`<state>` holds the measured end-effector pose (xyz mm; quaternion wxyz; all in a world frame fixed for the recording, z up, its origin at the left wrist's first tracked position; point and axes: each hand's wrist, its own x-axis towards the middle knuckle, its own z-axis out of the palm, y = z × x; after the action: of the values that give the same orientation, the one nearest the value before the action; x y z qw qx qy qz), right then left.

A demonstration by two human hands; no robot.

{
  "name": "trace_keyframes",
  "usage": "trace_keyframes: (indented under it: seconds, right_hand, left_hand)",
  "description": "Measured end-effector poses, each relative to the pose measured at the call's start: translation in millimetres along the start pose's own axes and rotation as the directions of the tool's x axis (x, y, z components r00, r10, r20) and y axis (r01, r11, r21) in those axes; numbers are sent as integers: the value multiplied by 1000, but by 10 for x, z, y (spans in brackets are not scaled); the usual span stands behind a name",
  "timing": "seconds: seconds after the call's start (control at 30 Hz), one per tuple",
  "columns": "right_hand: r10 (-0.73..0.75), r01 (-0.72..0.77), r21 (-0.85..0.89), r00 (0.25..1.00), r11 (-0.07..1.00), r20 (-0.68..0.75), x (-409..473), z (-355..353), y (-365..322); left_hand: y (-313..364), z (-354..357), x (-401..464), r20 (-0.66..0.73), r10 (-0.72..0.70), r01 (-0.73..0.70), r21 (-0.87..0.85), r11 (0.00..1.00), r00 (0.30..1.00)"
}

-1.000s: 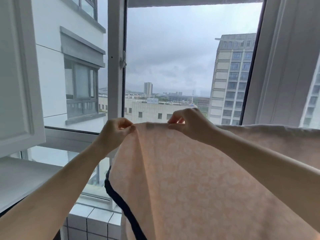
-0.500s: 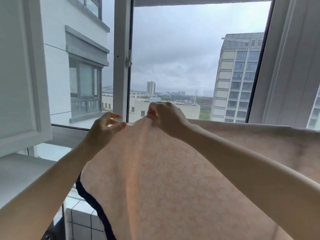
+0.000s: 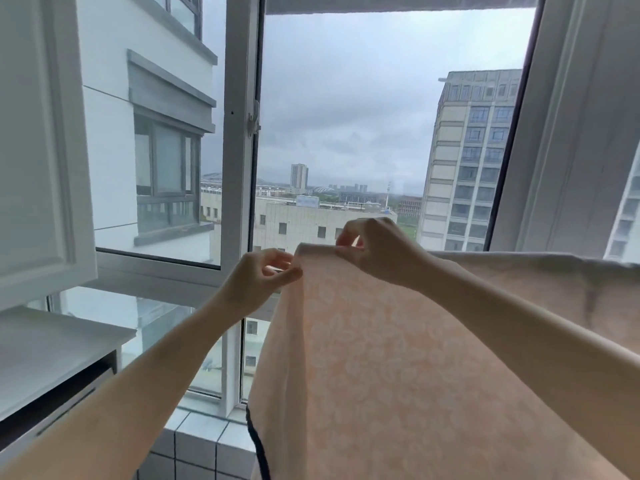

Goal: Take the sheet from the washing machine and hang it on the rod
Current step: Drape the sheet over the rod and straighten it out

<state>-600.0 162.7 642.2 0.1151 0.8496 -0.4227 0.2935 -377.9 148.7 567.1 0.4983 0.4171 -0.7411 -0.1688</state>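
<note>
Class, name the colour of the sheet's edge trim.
Dark navy or black trim on the sheet; head view.

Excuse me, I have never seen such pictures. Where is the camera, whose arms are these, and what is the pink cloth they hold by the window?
There is no machine here. A person wears one wide camera on the head, so you look forward and down along that person's own two bare arms.

The pink cloth is a sheet with a pale flower pattern and a dark border low on its left edge. It hangs down in front of the person, and its top edge runs off to the right. The rod it should hang on is not plainly visible; the sheet probably covers it.

The left hand pinches the sheet's upper left corner with its fingers. The right hand pinches the top edge beside it.

Behind is a window, with buildings and grey sky outside. At left are a white cabinet door and a white shelf.
</note>
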Motion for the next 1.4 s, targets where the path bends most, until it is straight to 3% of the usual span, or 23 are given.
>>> trace_keyframes:
  seconds: [0.1, 0.3, 0.47, 0.63, 0.77, 1.07, 1.2, 1.4]
  right_hand:
    - [2, -2, 33, 1000, 999, -16, -49, -17, 34]
    - [6, -6, 7, 996, 1000, -91, 6, 44, 43]
    - [-2, 1, -10, 992, 1000, -126, -52, -40, 84]
    - [-22, 18, -55, 997, 998, -75, -328, -265, 333]
    - [34, -38, -125, 999, 991, -34, -672, -503, 658]
    - [61, -64, -266, 998, 962, -17, -1296, -1043, 1283]
    - [82, -88, -153, 996, 984, -42, -1585, -1338, 1641]
    - [182, -182, 2, 981, 983, -68, -2078, -1711, 2184]
  left_hand:
    - [30, 104, 30, -95, 81, -78, 36, 996, 992]
    - [5, 72, -14, -368, 86, -56, 93, 994, 926]
    - [144, 242, 35, -361, 249, -138, 307, 942, 899]
    - [465, 536, 182, -137, 444, -326, 498, 804, 885]
    - [709, 882, 208, -85, 489, -364, 560, 744, 868]
    - [1292, 1696, 303, -47, 504, -412, 512, 754, 863]
    - [1573, 2056, 321, -56, 487, -405, 477, 780, 871]
    - [1986, 2586, 364, -190, 391, -313, 342, 886, 900]
